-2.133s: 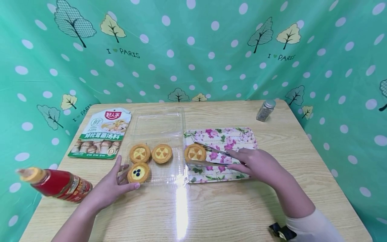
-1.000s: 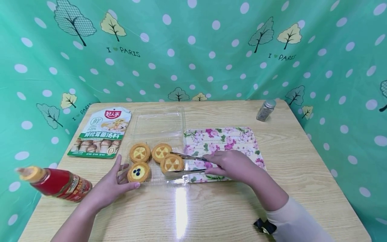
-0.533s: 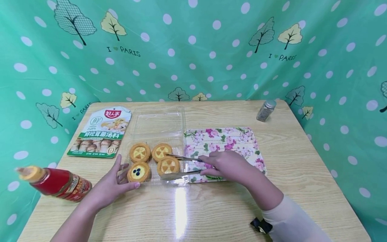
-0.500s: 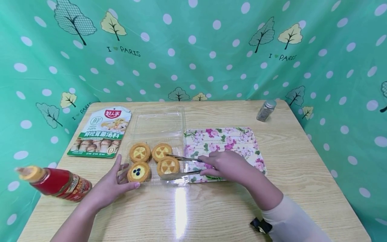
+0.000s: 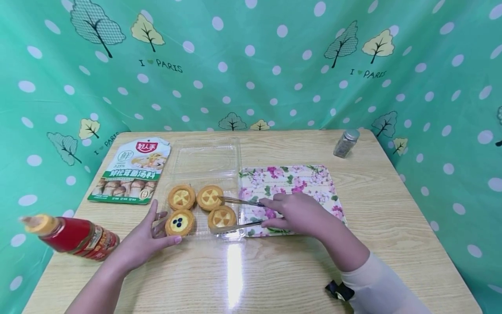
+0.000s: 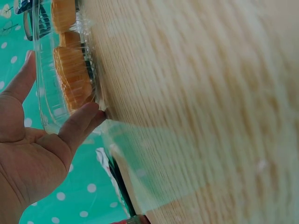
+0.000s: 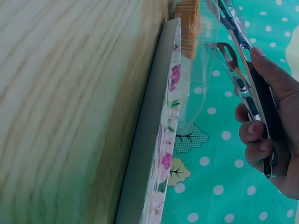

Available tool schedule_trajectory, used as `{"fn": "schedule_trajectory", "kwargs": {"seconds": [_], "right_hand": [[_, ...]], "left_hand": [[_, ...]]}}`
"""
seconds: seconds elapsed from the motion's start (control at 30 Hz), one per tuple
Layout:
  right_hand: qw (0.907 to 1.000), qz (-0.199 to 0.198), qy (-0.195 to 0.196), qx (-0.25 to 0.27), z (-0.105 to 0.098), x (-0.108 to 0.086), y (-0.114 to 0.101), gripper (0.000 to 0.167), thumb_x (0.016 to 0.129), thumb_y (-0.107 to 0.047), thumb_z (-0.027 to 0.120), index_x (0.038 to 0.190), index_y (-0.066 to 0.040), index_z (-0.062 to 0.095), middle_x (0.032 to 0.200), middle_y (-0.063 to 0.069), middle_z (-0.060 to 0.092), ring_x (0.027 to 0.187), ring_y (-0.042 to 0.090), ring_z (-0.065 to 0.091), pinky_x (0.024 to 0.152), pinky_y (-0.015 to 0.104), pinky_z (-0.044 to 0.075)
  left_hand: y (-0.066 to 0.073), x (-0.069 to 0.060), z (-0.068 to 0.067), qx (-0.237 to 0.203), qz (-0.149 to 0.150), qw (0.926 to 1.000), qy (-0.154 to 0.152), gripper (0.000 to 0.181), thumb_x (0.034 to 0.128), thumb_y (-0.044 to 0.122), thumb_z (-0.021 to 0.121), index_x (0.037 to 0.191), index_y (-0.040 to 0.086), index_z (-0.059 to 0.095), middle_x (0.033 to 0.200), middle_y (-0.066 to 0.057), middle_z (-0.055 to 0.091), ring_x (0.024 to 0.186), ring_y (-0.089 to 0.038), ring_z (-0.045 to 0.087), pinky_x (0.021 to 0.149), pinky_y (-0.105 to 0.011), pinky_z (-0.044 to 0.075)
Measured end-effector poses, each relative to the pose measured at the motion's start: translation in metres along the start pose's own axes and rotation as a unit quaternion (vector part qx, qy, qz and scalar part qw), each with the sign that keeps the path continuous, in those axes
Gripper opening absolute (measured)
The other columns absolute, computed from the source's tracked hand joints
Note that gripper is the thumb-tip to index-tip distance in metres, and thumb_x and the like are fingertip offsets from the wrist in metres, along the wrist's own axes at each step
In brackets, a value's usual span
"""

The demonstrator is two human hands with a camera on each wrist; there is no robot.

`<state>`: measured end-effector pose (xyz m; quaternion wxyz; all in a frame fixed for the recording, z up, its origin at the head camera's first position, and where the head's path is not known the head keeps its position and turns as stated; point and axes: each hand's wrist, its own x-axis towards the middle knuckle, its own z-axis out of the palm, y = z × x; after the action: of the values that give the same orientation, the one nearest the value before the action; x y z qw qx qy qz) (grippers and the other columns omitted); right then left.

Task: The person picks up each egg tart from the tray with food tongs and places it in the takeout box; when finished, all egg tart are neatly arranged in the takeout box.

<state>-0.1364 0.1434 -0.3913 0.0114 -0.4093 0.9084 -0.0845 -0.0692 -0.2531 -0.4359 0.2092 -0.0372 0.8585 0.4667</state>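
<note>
In the head view, my left hand (image 5: 147,242) holds the left front corner of a clear plastic clamshell container (image 5: 204,224); the left wrist view shows its fingers against the container's wall. Inside are a blueberry-topped tart (image 5: 179,222), a left rear tart (image 5: 181,197), a right rear tart (image 5: 209,198) and a right front tart (image 5: 222,214). My right hand (image 5: 300,214) grips metal tongs (image 7: 252,79), reaching in from the right. Their two arms lie spread on either side of the right front tart, one tip over the right rear tart's edge. Whether they touch the tart, I cannot tell.
A flowered tray (image 5: 282,179) adjoins the container on the right. The container's lid (image 5: 205,159) lies folded back. At the left are a soup-mix pouch (image 5: 131,172) and a red sauce bottle (image 5: 78,237). A spice jar (image 5: 346,144) stands at the back right.
The tart between the tongs has moved left from the tray into the container, then shifted slightly right. The right hand moved left with the tongs. The left hand has stayed put.
</note>
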Motion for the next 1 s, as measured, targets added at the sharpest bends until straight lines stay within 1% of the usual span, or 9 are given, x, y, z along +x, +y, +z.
{"fn": "schedule_trajectory", "kwargs": {"seconds": [0.1,0.17,0.27,0.4,0.47,0.57,0.63,0.7,1.0], "right_hand": [[0.9999,0.005,0.007,0.005,-0.001,-0.002,0.002,0.064,0.091,-0.061,0.056,0.135,-0.015,0.061,0.112,0.006,0.072,0.081,0.016,0.070,0.074,0.035,0.062],[0.9999,0.011,0.009,0.010,-0.002,-0.003,0.004,0.065,0.091,-0.061,0.056,0.136,-0.015,0.060,0.115,0.007,0.071,0.083,0.017,0.071,0.074,0.036,0.062],[0.9996,0.022,0.013,0.013,-0.003,-0.005,0.008,0.065,0.091,-0.061,0.057,0.137,-0.015,0.059,0.112,0.005,0.071,0.080,0.014,0.069,0.072,0.035,0.062],[0.9984,0.051,0.016,0.019,-0.006,-0.008,0.013,0.065,0.090,-0.061,0.059,0.139,-0.018,0.057,0.114,0.004,0.070,0.085,0.015,0.069,0.072,0.036,0.061],[0.9970,0.071,0.013,0.026,-0.007,-0.010,0.017,0.066,0.090,-0.061,0.058,0.140,-0.019,0.056,0.118,0.006,0.069,0.093,0.019,0.070,0.077,0.040,0.061],[0.9934,0.106,0.005,0.042,-0.010,-0.014,0.024,0.068,0.091,-0.064,0.054,0.142,-0.019,0.054,0.129,0.011,0.064,0.109,0.028,0.067,0.089,0.047,0.058],[0.9901,0.130,0.003,0.053,-0.013,-0.017,0.028,0.071,0.091,-0.066,0.052,0.143,-0.018,0.052,0.135,0.013,0.061,0.120,0.033,0.061,0.098,0.052,0.054],[0.9857,0.156,-0.001,0.064,-0.016,-0.020,0.033,0.075,0.091,-0.068,0.049,0.145,-0.018,0.049,0.141,0.014,0.056,0.127,0.035,0.056,0.103,0.055,0.049],[0.9600,0.259,-0.023,0.104,-0.028,-0.043,0.061,0.087,0.090,-0.072,0.045,0.151,-0.011,0.038,0.150,0.019,0.044,0.136,0.042,0.043,0.111,0.061,0.039]], "left_hand": [[0.000,0.001,-0.001,-0.003,0.001,1.0000,0.000,0.133,0.0791,0.046,0.079,0.150,0.020,-0.030,0.159,-0.032,0.013,0.142,-0.049,0.024,0.108,-0.046,0.039],[0.001,0.001,-0.001,-0.001,0.002,1.0000,0.002,0.133,0.0794,0.045,0.079,0.150,0.019,-0.030,0.158,-0.032,0.013,0.142,-0.050,0.024,0.107,-0.046,0.040],[0.002,0.001,-0.001,0.005,0.003,1.0000,0.003,0.132,0.0796,0.045,0.079,0.150,0.019,-0.030,0.158,-0.032,0.014,0.142,-0.050,0.025,0.107,-0.047,0.040],[0.002,0.001,-0.001,0.012,0.000,0.9999,0.001,0.133,0.0792,0.046,0.079,0.150,0.019,-0.031,0.158,-0.032,0.014,0.142,-0.050,0.025,0.107,-0.047,0.039],[0.003,0.001,-0.001,0.012,-0.004,0.9999,-0.002,0.133,0.0791,0.047,0.078,0.149,0.019,-0.031,0.158,-0.032,0.013,0.142,-0.050,0.025,0.108,-0.048,0.039],[0.003,0.001,-0.001,0.015,-0.009,0.9998,-0.005,0.133,0.0793,0.048,0.078,0.149,0.020,-0.032,0.159,-0.032,0.012,0.142,-0.051,0.024,0.108,-0.049,0.038],[0.003,0.001,-0.002,0.017,-0.010,0.9998,-0.005,0.133,0.0794,0.048,0.078,0.149,0.020,-0.032,0.159,-0.033,0.012,0.141,-0.051,0.025,0.108,-0.049,0.038],[0.004,0.001,-0.002,0.022,-0.009,0.9997,-0.003,0.133,0.0794,0.049,0.078,0.149,0.020,-0.032,0.158,-0.033,0.013,0.141,-0.050,0.025,0.108,-0.049,0.038],[0.005,0.001,-0.002,0.024,-0.012,0.9996,-0.006,0.133,0.0797,0.049,0.077,0.148,0.020,-0.033,0.159,-0.032,0.012,0.141,-0.050,0.026,0.108,-0.050,0.038]]}}
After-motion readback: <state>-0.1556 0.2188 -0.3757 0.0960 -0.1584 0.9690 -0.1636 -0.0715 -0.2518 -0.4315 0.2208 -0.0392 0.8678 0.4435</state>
